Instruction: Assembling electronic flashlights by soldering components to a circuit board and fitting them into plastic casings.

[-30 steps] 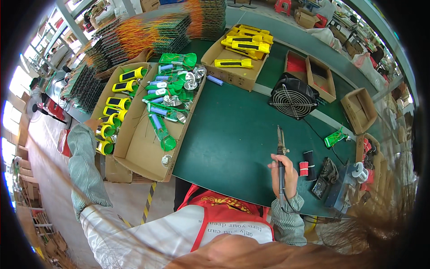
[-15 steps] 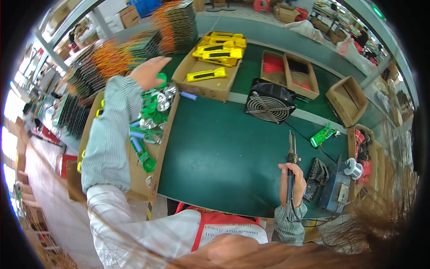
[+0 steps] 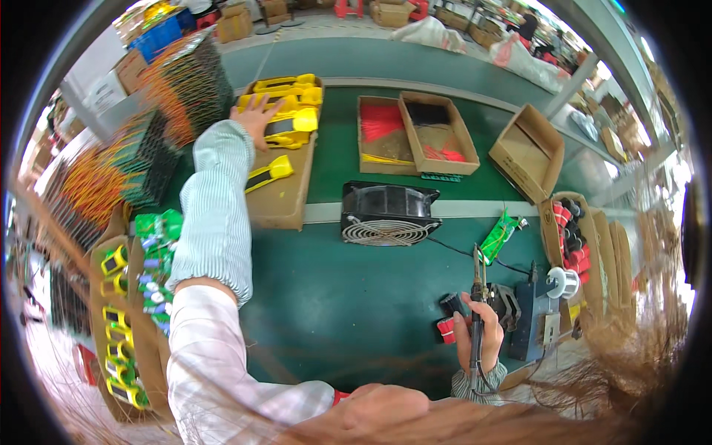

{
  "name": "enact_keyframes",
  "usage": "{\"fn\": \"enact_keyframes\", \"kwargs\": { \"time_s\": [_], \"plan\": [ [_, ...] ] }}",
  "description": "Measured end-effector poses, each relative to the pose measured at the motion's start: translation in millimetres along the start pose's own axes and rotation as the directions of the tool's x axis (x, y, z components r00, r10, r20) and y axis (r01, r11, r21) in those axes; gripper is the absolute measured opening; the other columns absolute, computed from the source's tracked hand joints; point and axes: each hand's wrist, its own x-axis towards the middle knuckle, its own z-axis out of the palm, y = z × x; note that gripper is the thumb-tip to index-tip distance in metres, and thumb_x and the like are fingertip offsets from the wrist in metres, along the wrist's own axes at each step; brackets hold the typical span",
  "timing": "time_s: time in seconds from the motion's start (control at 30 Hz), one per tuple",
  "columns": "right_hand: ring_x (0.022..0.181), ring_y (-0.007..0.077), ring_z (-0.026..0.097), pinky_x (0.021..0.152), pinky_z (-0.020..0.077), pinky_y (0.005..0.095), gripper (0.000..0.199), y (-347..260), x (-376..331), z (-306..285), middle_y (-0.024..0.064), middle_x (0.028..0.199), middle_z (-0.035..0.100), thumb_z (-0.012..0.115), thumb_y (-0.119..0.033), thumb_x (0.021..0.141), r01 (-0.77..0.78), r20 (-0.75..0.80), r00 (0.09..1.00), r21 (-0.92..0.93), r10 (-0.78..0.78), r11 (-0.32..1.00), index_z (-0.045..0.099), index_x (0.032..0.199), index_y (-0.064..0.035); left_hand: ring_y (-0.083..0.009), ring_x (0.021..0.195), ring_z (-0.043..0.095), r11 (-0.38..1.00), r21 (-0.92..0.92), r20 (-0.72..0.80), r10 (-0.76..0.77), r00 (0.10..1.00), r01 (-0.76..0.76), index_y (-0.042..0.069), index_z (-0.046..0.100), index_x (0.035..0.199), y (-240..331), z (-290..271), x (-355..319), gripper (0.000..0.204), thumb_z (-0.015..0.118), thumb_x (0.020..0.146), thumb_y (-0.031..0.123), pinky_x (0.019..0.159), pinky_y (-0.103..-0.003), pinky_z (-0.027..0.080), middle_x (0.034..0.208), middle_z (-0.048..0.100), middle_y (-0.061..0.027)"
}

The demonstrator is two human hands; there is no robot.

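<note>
At the far left, my left hand (image 3: pixel 256 122) reaches with spread fingers over several yellow plastic casings (image 3: pixel 291 126) piled in a cardboard box (image 3: pixel 285 204). It touches or hovers just above them; I cannot tell which. A single yellow casing (image 3: pixel 271 173) lies apart, nearer in the same box. On the right, my right hand (image 3: pixel 482 337) is closed round a soldering iron (image 3: pixel 478 293), its tip pointing away from me. Small black (image 3: pixel 451 302) and red (image 3: pixel 446 330) pieces sit just left of that hand. Beyond the iron's tip lies a green part with wires (image 3: pixel 500 237).
A black fan (image 3: pixel 389 211) stands mid-table. Behind it are boxes of red and black wires (image 3: pixel 382 137). At right are a solder spool (image 3: pixel 564 283), a blue-grey soldering unit (image 3: pixel 535 315) and a box of red and black parts (image 3: pixel 549 233). Green assemblies (image 3: pixel 156 259) fill a box at left.
My left hand has moved from above the box of green parts to the yellow casings. The view has shifted. Red and black pieces now show beside my right hand, which keeps the soldering iron.
</note>
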Motion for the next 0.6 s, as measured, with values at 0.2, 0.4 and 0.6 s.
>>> {"fn": "enact_keyframes", "kwargs": {
  "time_s": [0.2, 0.4, 0.6],
  "plan": [
    [0.061, 0.0156, 0.064, 0.057, 0.0513, 0.0277, 0.036, 7, 17, 13, 0.0147, 0.103, 0.072, 0.072, 0.004, 0.077, -0.001, 0.030, 1.000, -0.109, 0.004, 0.994, 0.058, 0.109, -0.0033, -0.0411, 0.128, 0.047, 0.954, -0.128, -0.335, 0.215, 0.917, -0.270, 0.026, 0.022, 0.153, -70, 68, 26, 0.103, 0.080, 0.069, 0.022, 0.104, -0.048, 0.042, 0.142, 0.042, -0.0250],
    [0.066, 0.0298, 0.065, 0.059, 0.0520, 0.0367, 0.036, 6, 11, -1, 0.0126, 0.091, 0.068, 0.069, -0.002, 0.079, 0.014, 0.017, 1.000, -0.090, -0.012, 0.996, 0.058, 0.114, -0.0070, -0.0404, 0.118, 0.049, 0.981, -0.153, -0.307, 0.069, 0.949, -0.121, 0.017, 0.033, 0.146, -13, 62, 11, 0.091, 0.076, 0.065, 0.012, 0.096, -0.052, 0.044, 0.122, 0.050, -0.0208],
    [0.066, 0.0260, 0.068, 0.060, 0.0545, 0.0331, 0.040, 1, -3, -14, 0.0117, 0.095, 0.071, 0.070, -0.002, 0.077, 0.100, -0.044, 0.993, -0.098, -0.105, 0.990, 0.059, 0.115, -0.0053, -0.0427, 0.115, 0.052, 0.985, -0.175, -0.133, -0.011, 0.991, -0.012, 0.008, 0.032, 0.145, 1, 46, -25, 0.088, 0.073, 0.068, 0.015, 0.098, -0.047, 0.044, 0.120, 0.054, -0.0238]
  ]
}}
